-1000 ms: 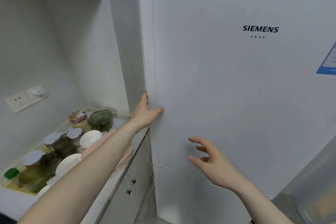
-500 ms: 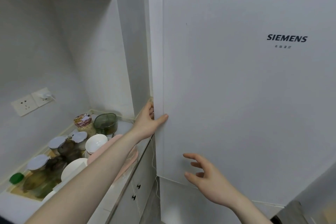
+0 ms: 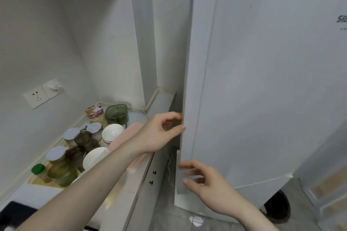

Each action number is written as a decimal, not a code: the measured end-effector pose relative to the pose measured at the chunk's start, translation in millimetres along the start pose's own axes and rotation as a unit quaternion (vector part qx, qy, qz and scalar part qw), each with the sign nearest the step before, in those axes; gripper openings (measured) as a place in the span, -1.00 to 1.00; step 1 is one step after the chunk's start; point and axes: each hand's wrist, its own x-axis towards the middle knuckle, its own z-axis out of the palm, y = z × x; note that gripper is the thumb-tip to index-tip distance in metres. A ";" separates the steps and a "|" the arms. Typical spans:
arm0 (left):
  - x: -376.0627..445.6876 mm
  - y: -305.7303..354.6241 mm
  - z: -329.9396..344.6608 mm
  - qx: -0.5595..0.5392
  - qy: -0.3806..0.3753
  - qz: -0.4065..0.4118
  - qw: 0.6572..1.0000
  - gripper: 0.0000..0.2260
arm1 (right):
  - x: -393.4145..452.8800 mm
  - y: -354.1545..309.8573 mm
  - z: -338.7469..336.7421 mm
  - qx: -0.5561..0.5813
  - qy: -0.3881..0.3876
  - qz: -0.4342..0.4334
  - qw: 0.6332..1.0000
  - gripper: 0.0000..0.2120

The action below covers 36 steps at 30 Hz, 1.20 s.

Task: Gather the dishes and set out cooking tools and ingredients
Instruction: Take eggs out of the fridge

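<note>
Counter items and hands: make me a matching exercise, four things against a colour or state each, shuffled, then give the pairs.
Things:
1. left hand
2. right hand
3. small bottle cap
4. bowl

Colours or states:
A. white, empty as far as shown
B. green
C. fingers curled round the fridge door edge
D. fingers loosely spread near the door's lower corner, gripping nothing

Pairs: 1-C, 2-D, 3-B, 4-A

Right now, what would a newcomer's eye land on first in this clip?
The big white fridge door fills the right side, swung ajar. Both hands are at its left edge: the left hand pinches the edge, the right hand curls near it lower down. On the counter at lower left, jars and a white bowl crowd together.
</note>
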 end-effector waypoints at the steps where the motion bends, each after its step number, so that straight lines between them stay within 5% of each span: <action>1: -6.4 3.8 -1.6 0.007 -0.018 0.009 1.000 -0.81 | -5.8 -4.3 7.1 0.013 -0.001 -0.001 1.000 -0.73; 8: -35.2 36.9 -4.5 0.061 -0.154 0.055 0.985 -0.84 | -36.8 -31.1 52.4 -0.004 -0.025 -0.013 1.000 -0.73; 15: -42.7 72.5 8.9 0.083 -0.238 0.126 0.960 -0.62 | -41.2 -38.7 68.8 -0.127 0.039 -0.011 0.991 -0.63; 22: -22.4 58.2 -5.3 0.097 -0.098 0.117 0.983 -0.56 | -62.6 -14.9 59.2 -0.157 0.132 0.097 0.974 -0.50; 29: -25.0 33.9 -0.2 0.121 -0.125 0.089 0.981 -0.60 | -106.1 11.2 45.0 -0.147 0.196 0.181 0.953 -0.28; 36: -5.6 29.8 31.0 0.108 -0.162 0.104 0.975 -0.62 | -139.8 -4.0 21.0 -0.085 0.232 0.170 0.954 -0.54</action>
